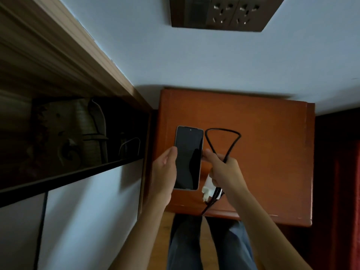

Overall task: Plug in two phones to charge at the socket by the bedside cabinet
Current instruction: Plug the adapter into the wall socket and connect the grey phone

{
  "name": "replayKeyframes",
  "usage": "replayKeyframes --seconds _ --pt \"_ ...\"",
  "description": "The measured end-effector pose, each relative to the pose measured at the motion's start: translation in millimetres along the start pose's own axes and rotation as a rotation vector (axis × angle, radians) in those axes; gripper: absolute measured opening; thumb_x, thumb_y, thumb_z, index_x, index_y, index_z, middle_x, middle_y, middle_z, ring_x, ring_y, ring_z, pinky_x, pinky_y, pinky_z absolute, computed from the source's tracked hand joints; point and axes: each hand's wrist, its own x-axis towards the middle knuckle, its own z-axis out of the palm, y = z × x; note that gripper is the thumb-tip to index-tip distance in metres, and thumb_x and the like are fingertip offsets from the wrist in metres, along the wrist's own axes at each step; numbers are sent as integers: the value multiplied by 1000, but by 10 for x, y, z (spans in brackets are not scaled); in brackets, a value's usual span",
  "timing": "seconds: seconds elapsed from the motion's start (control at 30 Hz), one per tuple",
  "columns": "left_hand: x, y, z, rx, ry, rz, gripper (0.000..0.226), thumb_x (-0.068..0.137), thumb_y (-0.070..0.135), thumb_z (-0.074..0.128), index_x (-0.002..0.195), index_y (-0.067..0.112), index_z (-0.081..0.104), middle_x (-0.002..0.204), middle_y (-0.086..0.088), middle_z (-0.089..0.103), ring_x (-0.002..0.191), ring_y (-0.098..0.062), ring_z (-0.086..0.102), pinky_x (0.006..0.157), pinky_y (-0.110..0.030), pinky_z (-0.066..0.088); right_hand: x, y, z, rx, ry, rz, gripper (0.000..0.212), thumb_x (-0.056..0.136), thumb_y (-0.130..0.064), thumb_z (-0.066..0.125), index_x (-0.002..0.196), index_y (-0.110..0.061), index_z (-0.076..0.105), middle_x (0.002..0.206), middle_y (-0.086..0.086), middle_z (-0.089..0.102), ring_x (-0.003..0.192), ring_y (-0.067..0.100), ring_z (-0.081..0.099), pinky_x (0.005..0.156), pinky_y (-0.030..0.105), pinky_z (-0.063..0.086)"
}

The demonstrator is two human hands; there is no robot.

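A: Left hand?
B: Left hand reaches forward, fingers under the phone, thumb on its left edge. Screen dark, face up, held over the bedside cabinet.
A: Right?
B: Right hand just beside the phone, clenched round a black braided cable and a white charger plug. Cable loop juts ahead of the fist. Wall socket well apart, higher up.

Bare forearms, left hand and right hand uncovered right down to frame edge. Legs in dark blue-grey trousers, denim-like look, loose cut, faint vertical creases.
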Motion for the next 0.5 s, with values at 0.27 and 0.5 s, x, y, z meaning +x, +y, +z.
replayKeyframes --seconds 0.27,0.5 --pt "286 -286 24 278 77 168 26 105 35 45 126 41 60 108 29 68 108 10 59 86 -8 46 305 290 209 54 10 122 45 99 -34 58 106 10 65 43 -6 36 32 8 34 35 20 30" --pt "308 -368 -13 385 143 220 39 104 23 50 142 16 54 142 -3 58 123 -9 56 92 -13 45 313 362 270 85 -4 67 26 98 -34 59 95 -13 74 58 2 73 47 9 63 49 18 52"
